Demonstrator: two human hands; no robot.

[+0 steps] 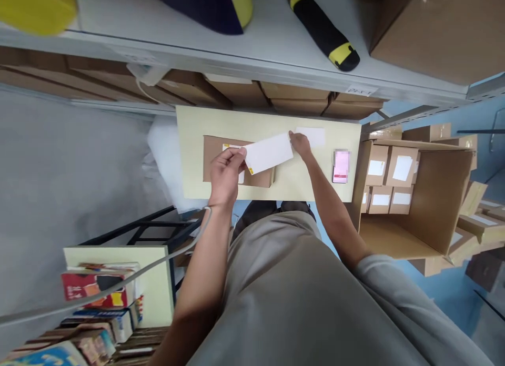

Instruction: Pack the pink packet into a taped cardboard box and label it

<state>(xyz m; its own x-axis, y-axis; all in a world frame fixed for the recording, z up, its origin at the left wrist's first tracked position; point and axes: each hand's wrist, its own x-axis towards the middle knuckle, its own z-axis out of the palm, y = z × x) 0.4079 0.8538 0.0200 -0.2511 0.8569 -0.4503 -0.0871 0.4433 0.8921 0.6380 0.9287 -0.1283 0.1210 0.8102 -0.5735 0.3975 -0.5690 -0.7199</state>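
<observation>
My left hand [224, 174] and my right hand [300, 143] hold a white label sheet [268, 153] by its two ends, just above a small brown cardboard box [215, 161] that lies on a pale yellow table [276, 190]. The left fingers pinch the sheet's left end, the right fingers grip its right end. A yellow-edged sticker shows on the box beneath the sheet. Another white sheet [313, 136] lies on the table behind my right hand.
A pink object [341, 166] lies on the table's right side. An open carton [418, 197] with several small labelled boxes stands to the right. Grey shelving [236, 56] with cardboard boxes is ahead. Books [98, 297] are stacked at the lower left.
</observation>
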